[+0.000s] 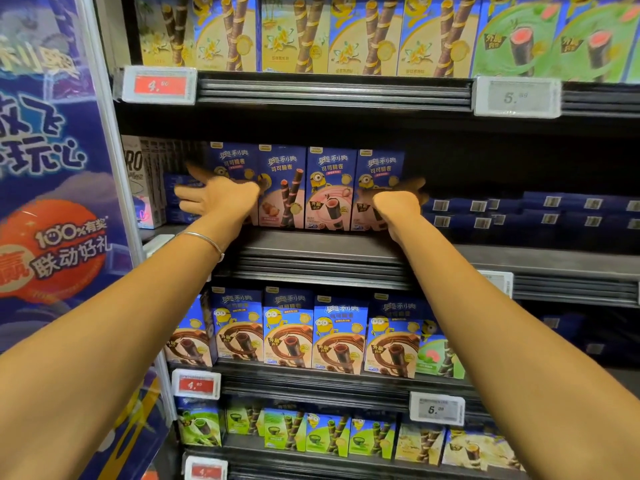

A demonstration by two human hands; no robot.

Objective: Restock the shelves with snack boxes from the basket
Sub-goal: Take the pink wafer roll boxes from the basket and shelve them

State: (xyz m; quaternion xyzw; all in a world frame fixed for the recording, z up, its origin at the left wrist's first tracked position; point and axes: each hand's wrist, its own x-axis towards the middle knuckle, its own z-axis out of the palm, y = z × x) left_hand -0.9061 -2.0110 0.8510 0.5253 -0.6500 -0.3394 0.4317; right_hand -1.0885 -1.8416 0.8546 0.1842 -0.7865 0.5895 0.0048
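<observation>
Head view: at far left hangs a blue promotional banner (52, 202) with an orange disc. Beside it, at the left end of the middle shelf (311, 247), stands a white carton (145, 181).

Next comes the left hand (221, 199), a thin bracelet (204, 239) on its wrist. Its fingers are straight and spread apart, and the palm lies against the left end of a row of four snack boxes (329, 188). These blue boxes stand upright, side by side and touching, facing outward near the shelf's front edge.

The right hand (396, 202) is at the other end of the row, over the lower right corner of the last box (381, 168). Its fingers reach past that box's edge into shadow, so I cannot tell whether they are curled round it or lie flat against it.

Right of that hand, dark blue boxes (519, 213) lie flat in stacks, barcoded ends facing out.

On the shelf above stand yellow boxes (294, 32), then green boxes (554, 39) further right. On the shelf below stands a row of brown-fronted boxes (339, 337). Price tags are clipped to the shelf rails, a red one (159, 85) at left and a grey one (517, 97) at right.
</observation>
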